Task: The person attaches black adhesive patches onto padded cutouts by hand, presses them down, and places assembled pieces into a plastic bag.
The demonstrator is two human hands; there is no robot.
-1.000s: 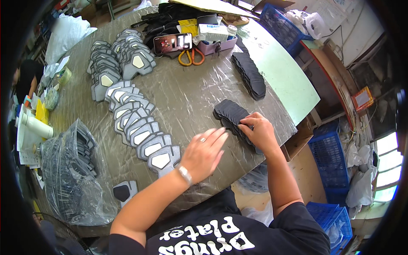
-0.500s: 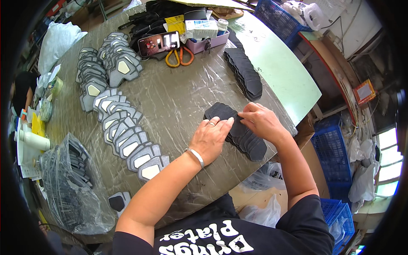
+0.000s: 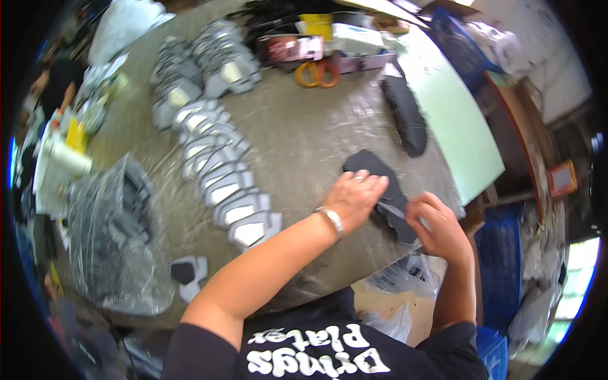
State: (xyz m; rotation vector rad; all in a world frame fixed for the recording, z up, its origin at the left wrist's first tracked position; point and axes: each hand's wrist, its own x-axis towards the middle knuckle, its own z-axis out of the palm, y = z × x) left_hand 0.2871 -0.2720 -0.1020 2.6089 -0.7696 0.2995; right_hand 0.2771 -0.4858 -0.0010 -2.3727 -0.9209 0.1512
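A fanned stack of thin black flat pieces [image 3: 369,163] lies near the right edge of the table. My left hand [image 3: 358,199], a ring on one finger, rests on top of this stack with its fingers laid over it. Just to the right, my right hand [image 3: 438,225] is pinched at the stack's side. A thin dark piece [image 3: 394,211] runs from the stack to those fingertips, smeared by motion. Farther back lies a second row of black pieces [image 3: 405,117]. On the left, overlapping grey pieces with white centres [image 3: 229,188] form long rows.
At the back stand a phone [image 3: 292,49], orange-handled scissors [image 3: 316,75] and a lilac box [image 3: 362,62]. A clear plastic bag of grey pieces [image 3: 117,253] sits at the left, near one grey piece with a dark patch [image 3: 189,273]. Blue crates [image 3: 500,266] stand beyond the table at right.
The whole view has shifted, with the table's things now farther right. My right hand has drawn away from my left hand toward the near right, along the stack. My left hand stays on the stack.
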